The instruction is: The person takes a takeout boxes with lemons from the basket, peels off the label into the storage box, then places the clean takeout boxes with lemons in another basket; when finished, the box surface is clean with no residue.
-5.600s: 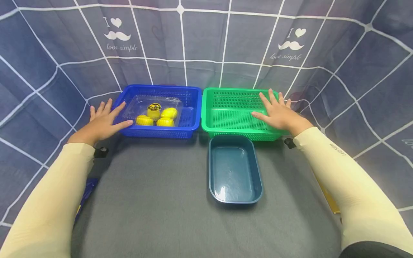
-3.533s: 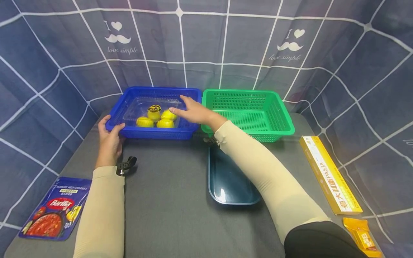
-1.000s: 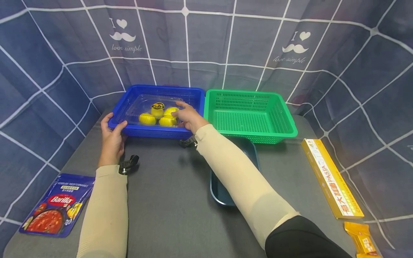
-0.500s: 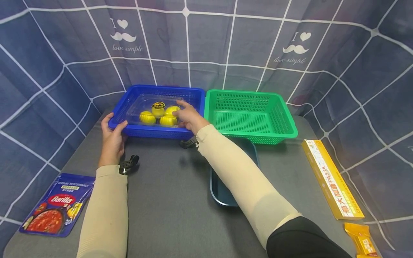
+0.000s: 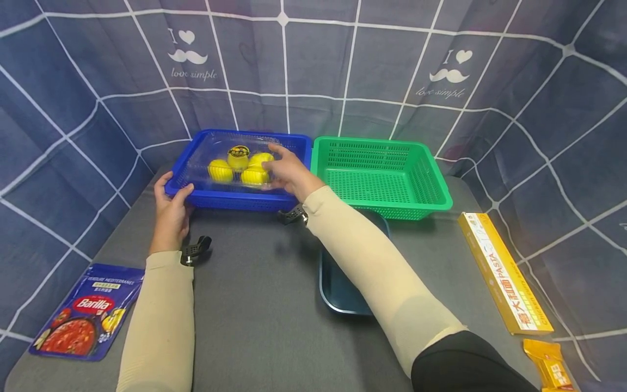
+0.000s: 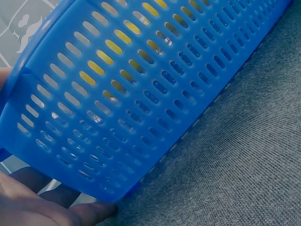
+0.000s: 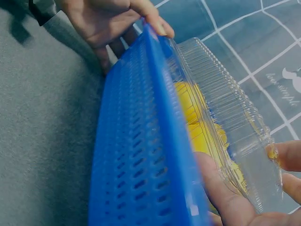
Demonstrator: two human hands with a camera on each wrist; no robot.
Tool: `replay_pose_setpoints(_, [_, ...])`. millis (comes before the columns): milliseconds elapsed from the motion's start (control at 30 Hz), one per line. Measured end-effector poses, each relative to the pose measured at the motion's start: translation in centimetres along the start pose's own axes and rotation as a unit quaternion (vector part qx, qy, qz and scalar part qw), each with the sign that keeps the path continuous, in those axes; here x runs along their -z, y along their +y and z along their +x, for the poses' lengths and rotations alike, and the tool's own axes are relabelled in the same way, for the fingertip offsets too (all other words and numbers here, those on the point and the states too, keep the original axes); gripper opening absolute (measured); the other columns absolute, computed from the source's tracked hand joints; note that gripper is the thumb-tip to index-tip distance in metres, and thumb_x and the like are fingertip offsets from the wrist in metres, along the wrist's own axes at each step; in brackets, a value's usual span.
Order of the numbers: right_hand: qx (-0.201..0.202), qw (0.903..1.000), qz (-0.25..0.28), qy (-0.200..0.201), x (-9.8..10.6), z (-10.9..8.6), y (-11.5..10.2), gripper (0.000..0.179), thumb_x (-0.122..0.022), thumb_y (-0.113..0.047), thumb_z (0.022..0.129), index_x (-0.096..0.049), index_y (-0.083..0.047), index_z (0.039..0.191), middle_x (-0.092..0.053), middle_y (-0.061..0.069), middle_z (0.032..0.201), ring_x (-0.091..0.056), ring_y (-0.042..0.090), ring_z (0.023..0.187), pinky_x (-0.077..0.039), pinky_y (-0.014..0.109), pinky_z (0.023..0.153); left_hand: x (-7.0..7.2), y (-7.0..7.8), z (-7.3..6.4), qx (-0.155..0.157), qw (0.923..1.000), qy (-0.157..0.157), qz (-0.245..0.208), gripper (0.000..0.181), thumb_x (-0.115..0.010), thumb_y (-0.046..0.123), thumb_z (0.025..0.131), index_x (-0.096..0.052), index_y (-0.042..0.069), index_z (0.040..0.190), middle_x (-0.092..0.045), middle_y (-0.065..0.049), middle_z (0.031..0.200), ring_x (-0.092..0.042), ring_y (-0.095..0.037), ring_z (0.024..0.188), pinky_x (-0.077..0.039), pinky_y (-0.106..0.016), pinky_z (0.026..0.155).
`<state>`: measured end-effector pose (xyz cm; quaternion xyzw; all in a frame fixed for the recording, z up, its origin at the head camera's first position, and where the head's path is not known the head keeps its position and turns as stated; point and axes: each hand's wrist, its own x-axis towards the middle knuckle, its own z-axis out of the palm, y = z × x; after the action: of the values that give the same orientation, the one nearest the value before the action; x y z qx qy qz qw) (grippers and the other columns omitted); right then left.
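On the left stands a blue perforated basket (image 5: 235,202); my left hand (image 5: 168,212) grips its front left corner, thumb over the rim. Inside it is a clear plastic box (image 5: 200,158) containing several yellow, ribbed, rounded items (image 5: 220,170), with a black label on the lid. My right hand (image 5: 293,173) holds this box by its right end. In the right wrist view the thumb (image 7: 230,202) is on the near side and fingertips on the far side, and the box (image 7: 235,117) rises above the basket rim. The left wrist view shows the basket's wall (image 6: 141,84) and part of the left hand.
A green perforated basket (image 5: 382,211) adjoins the blue one. A dark teal tray (image 5: 343,296) lies partly under my right forearm. A Barilla sauce pouch (image 5: 88,313) lies at left; a pasta box (image 5: 506,272) and a small orange packet (image 5: 548,365) lie at right.
My right hand came from over the green basket to the clear box and took hold of it. The box has just risen and shifted slightly left. My left hand moved onto the basket corner earlier.
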<state>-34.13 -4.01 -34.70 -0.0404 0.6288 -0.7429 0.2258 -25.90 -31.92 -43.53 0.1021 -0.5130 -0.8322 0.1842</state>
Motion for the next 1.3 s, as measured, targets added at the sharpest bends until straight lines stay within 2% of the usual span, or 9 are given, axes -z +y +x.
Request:
replay_pose_setpoints(67, [0.006,1.0000,-0.005,-0.003,0.1,-0.3,-0.4,0.073,-0.060,0.005,0.104,-0.033,-0.022,0.167,-0.019,0.017,0.171,-0.062,0.036,0.084,-0.060,0.057,0.082,0.0,0.0,-0.1,0.002,1.0000,-0.001,0.003,0.064,-0.071,0.002,0.101,-0.040,0.031,0.149,-0.035,-0.006,0.155,-0.050,-0.028,0.132,-0.042,-0.044,0.110])
replay_pose_setpoints(167, [0.015,0.9998,-0.013,-0.005,0.3,-0.6,-1.1,0.073,-0.061,0.004,0.104,-0.034,-0.023,0.167,-0.018,0.017,0.171,-0.052,0.028,0.057,-0.060,0.057,0.080,0.0,0.0,-0.1,0.003,1.0000,-0.001,0.002,0.064,-0.071,0.002,0.100,-0.040,0.031,0.149,-0.034,-0.007,0.156,-0.049,-0.029,0.135,-0.041,-0.044,0.112])
replay_pose_setpoints(333, [0.015,0.9997,-0.017,-0.005,0.4,-1.1,-1.8,0.072,-0.062,0.001,0.105,-0.037,-0.026,0.166,-0.017,0.014,0.172,-0.039,0.017,0.043,-0.061,0.054,0.080,0.0,0.1,-0.2,0.004,1.0000,-0.002,0.004,0.066,-0.072,0.005,0.100,-0.039,0.031,0.151,-0.030,-0.007,0.159,-0.043,-0.031,0.140,-0.035,-0.047,0.116])
replay_pose_setpoints(467, [0.014,0.9997,-0.018,-0.009,0.4,-1.6,-2.1,0.071,-0.062,0.001,0.105,-0.036,-0.025,0.166,-0.016,0.013,0.173,-0.037,0.016,0.043,-0.061,0.054,0.081,0.0,0.2,-0.3,0.003,1.0000,-0.005,0.002,0.065,-0.070,0.004,0.102,-0.038,0.032,0.152,-0.030,-0.007,0.161,-0.040,-0.031,0.143,-0.030,-0.049,0.119])
replay_pose_setpoints(733, [0.020,0.9997,-0.007,-0.011,0.5,-2.5,-2.8,0.071,-0.063,0.003,0.104,-0.041,-0.026,0.164,-0.022,0.015,0.169,-0.041,0.018,0.049,-0.060,0.058,0.081,0.0,0.2,-0.3,0.003,1.0000,-0.006,-0.001,0.066,-0.069,0.004,0.102,-0.038,0.032,0.152,-0.028,-0.006,0.164,-0.036,-0.030,0.146,-0.027,-0.053,0.120])
replay_pose_setpoints(933, [0.020,0.9996,-0.013,-0.016,0.6,-3.2,-3.2,0.070,-0.063,0.001,0.105,-0.041,-0.027,0.164,-0.029,0.014,0.167,-0.036,0.016,0.044,-0.062,0.054,0.077,0.0,0.0,-0.1,0.007,0.9999,-0.008,0.001,0.065,-0.069,0.004,0.102,-0.038,0.034,0.151,-0.025,-0.006,0.166,-0.035,-0.030,0.147,-0.027,-0.054,0.120])
replay_pose_setpoints(1167, [0.019,0.9993,-0.017,-0.027,0.6,-4.0,-3.5,0.069,-0.063,0.000,0.105,-0.040,-0.028,0.164,-0.032,0.016,0.165,-0.058,0.029,0.061,-0.062,0.053,0.077,0.1,0.0,-0.1,0.008,0.9999,-0.010,-0.005,0.064,-0.070,0.005,0.102,-0.038,0.035,0.149,-0.025,-0.005,0.165,-0.036,-0.030,0.146,-0.025,-0.055,0.120])
replay_pose_setpoints(1233, [0.019,0.9992,-0.019,-0.030,0.6,-4.3,-3.6,0.069,-0.063,0.000,0.105,-0.040,-0.028,0.164,-0.032,0.016,0.165,-0.062,0.031,0.065,-0.062,0.053,0.077,0.0,0.0,-0.1,0.007,0.9999,-0.011,-0.002,0.064,-0.070,0.005,0.102,-0.038,0.035,0.149,-0.027,-0.005,0.164,-0.038,-0.029,0.145,-0.026,-0.055,0.120])
replay_pose_setpoints(1300, [0.020,0.9991,-0.022,-0.031,0.6,-4.5,-3.6,0.069,-0.063,-0.001,0.105,-0.040,-0.029,0.164,-0.035,0.017,0.163,-0.059,0.030,0.060,-0.062,0.053,0.077,0.0,0.0,-0.1,0.006,0.9999,-0.011,-0.007,0.063,-0.070,0.005,0.102,-0.039,0.034,0.148,-0.030,-0.005,0.162,-0.040,-0.029,0.142,-0.027,-0.055,0.120])
